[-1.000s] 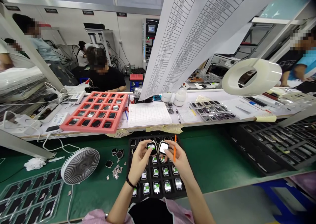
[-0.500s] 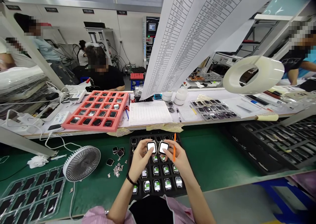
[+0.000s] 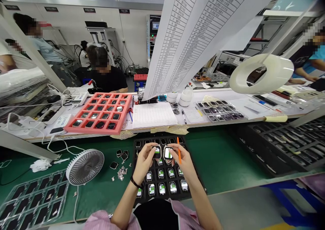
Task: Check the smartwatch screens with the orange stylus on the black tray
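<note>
My left hand (image 3: 145,157) is closed around a smartwatch body (image 3: 157,151) without a strap; its dark screen carries a green and white patch, and my thumb rests near its edge. A second smartwatch body (image 3: 168,153), its screen mostly white with some green, is gripped in my right hand (image 3: 180,155), thumb on the glass. An orange stick (image 3: 179,150) is also tucked between the fingers of that hand. Below both hands lies a black foam tray (image 3: 166,198) holding rows of similar watches, many lit in green and white. My hands cover part of the upper rows.
Left of the tray are loose watches (image 3: 124,155), small scraps (image 3: 122,172), a white fan (image 3: 85,167) and a clear tray (image 3: 33,199). A red tray (image 3: 95,130) of watches sits on the shelf. Printed sheets (image 3: 188,37) and a tape roll (image 3: 262,75) hang above. Other people work beyond.
The screen in my left hand has gone from white to dark with a green and white patch. Green now shows on the right one. Both hands keep almost the same place.
</note>
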`<state>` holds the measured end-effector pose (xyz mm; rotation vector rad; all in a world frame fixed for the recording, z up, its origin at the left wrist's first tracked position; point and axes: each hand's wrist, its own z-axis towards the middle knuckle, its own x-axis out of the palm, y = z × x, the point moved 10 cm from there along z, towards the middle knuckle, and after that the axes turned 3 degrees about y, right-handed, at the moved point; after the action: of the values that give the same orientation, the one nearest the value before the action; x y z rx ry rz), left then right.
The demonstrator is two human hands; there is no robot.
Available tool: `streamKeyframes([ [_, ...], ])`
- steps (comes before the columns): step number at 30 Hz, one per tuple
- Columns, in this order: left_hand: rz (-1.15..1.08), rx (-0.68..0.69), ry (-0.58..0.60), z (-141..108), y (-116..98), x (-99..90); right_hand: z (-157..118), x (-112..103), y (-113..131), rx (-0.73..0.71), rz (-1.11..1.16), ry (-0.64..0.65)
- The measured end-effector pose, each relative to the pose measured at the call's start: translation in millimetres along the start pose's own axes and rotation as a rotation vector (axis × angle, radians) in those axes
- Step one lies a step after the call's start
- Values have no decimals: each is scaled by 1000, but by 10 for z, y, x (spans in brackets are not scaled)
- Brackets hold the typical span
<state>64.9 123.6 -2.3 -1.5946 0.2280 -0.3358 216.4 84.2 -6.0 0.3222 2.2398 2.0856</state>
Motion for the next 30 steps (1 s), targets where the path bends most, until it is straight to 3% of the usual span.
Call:
streamKeyframes([
  [6,34,27,12,-4,-32,19,13,-35,-9,0,-8,-15],
  [17,61,-17,13,36,110,-33,25,-57,-67,8,12,-43],
  [25,38,12,78,45,87,15,50,-30,-65,-3,1,58],
  [30,45,-3,28,52,137,-38,53,-53,-78,-13,-50,33],
])
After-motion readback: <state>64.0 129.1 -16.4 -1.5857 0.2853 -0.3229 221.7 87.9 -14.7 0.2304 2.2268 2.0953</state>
